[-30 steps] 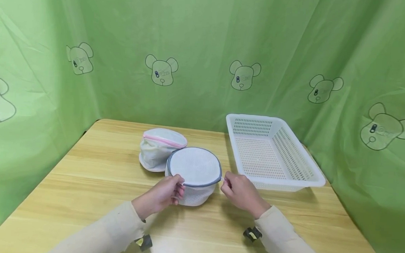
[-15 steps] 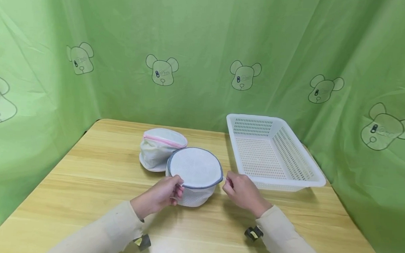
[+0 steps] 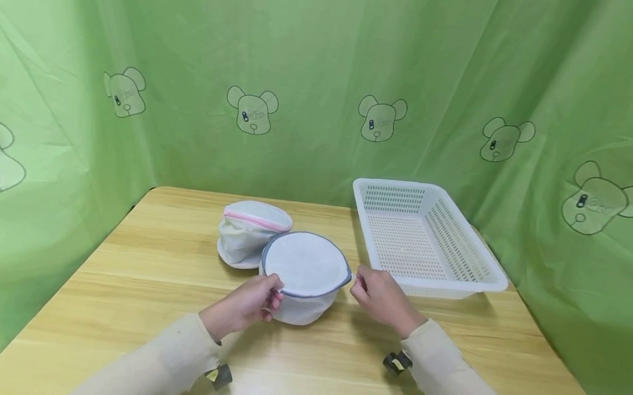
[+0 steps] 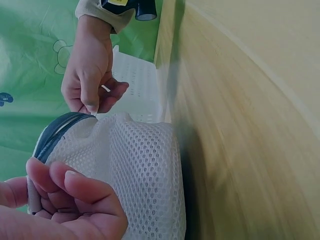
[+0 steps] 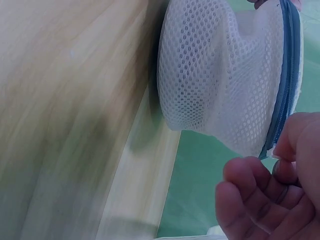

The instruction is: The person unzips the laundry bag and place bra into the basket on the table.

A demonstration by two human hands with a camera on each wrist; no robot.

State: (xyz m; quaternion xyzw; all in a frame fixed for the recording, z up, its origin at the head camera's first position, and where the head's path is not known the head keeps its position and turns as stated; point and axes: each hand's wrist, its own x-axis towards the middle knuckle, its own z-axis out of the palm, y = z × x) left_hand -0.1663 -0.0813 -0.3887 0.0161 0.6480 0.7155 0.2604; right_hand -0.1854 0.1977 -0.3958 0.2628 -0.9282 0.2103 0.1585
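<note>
A round white mesh laundry bag with a blue-grey zipper round its top stands on the table. My left hand pinches the near-left edge of that top between thumb and forefinger, its other fingers curled. On the opposite side my right hand pinches the small white zipper pull, drawing the rim out into a point. The zipper looks shut along the stretch seen in the right wrist view. Behind and to the left sits a second mesh bag with a pink zipper, partly hidden by the first.
A white plastic basket with slotted walls stands at the right rear, close beyond my right hand. The wooden table ends at a green curtain printed with mouse heads. A black wrist device hangs under each sleeve.
Both hands keep their grips and have drifted slightly apart, the left to the left and the right to the right. The bag's right rim is pulled into a sharper point.
</note>
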